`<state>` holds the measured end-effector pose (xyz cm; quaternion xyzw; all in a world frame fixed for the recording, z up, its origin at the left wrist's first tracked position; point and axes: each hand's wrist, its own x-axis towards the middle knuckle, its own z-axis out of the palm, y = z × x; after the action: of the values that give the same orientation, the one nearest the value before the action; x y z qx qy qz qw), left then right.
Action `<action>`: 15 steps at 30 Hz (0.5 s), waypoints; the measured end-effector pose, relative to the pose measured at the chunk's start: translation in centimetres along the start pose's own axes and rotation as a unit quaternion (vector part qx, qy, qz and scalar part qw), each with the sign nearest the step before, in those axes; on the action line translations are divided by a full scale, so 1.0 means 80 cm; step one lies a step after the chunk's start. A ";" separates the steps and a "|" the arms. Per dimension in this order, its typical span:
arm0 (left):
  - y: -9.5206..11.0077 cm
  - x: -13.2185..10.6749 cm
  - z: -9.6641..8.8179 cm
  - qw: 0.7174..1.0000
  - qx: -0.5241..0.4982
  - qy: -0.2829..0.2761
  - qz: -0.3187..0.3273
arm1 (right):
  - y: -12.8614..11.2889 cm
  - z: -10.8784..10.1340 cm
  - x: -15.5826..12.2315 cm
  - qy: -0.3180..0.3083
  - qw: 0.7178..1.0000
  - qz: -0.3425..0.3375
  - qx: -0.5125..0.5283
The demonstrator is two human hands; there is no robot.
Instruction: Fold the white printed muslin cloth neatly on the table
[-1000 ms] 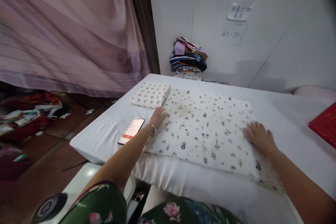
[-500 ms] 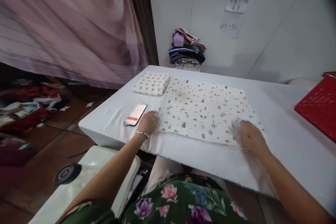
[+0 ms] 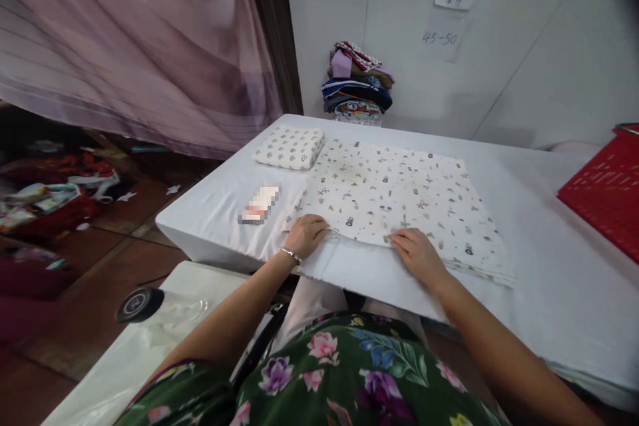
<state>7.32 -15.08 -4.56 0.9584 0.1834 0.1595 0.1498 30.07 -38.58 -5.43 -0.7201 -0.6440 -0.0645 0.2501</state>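
A white cloth [image 3: 379, 193] with small printed figures lies spread on the table, its layered near edge towards me. My left hand [image 3: 308, 235] is closed on that near edge close to the left corner, fingers bent together. Around the middle of the same edge, my right hand [image 3: 417, 253] pinches the cloth between thumb and fingers. The edge lifts slightly between the two hands. Beyond the cloth's left side sits a folded white cloth [image 3: 290, 148] with a leaf-like print. A phone [image 3: 262, 205] lies left of my left hand, its screen blurred out.
The table [image 3: 210, 226] has a white cover. A red basket [image 3: 606, 190] stands at its right. Folded clothes [image 3: 357, 83] are piled behind the far edge by the wall. A white stool [image 3: 164, 319] with a black-lidded jar [image 3: 140, 305] is at lower left.
My right hand has moved left along the near edge to its middle and now pinches it. My left hand has shifted slightly right from the cloth's left side onto the near edge.
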 end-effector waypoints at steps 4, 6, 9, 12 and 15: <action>0.005 -0.001 -0.002 1.000 -0.010 0.001 -0.015 | -0.004 -0.002 -0.004 0.006 1.000 0.000 0.006; 0.011 0.001 -0.003 0.999 -0.011 0.003 -0.040 | -0.007 -0.002 -0.004 -0.002 1.000 -0.016 0.008; 0.019 0.008 -0.007 0.997 -0.005 0.001 -0.079 | -0.009 0.000 -0.002 0.003 1.000 -0.015 0.007; 0.024 0.012 -0.009 0.996 0.007 -0.006 -0.093 | -0.009 0.001 0.000 0.034 0.999 0.021 0.034; 0.024 0.012 -0.007 0.996 0.018 -0.008 -0.088 | -0.008 0.004 -0.001 0.054 0.996 0.049 0.051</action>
<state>8.54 -16.30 -3.14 0.9423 0.2684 0.1349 0.1475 29.41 -38.48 -5.56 -0.7328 -0.5959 -0.0582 0.3234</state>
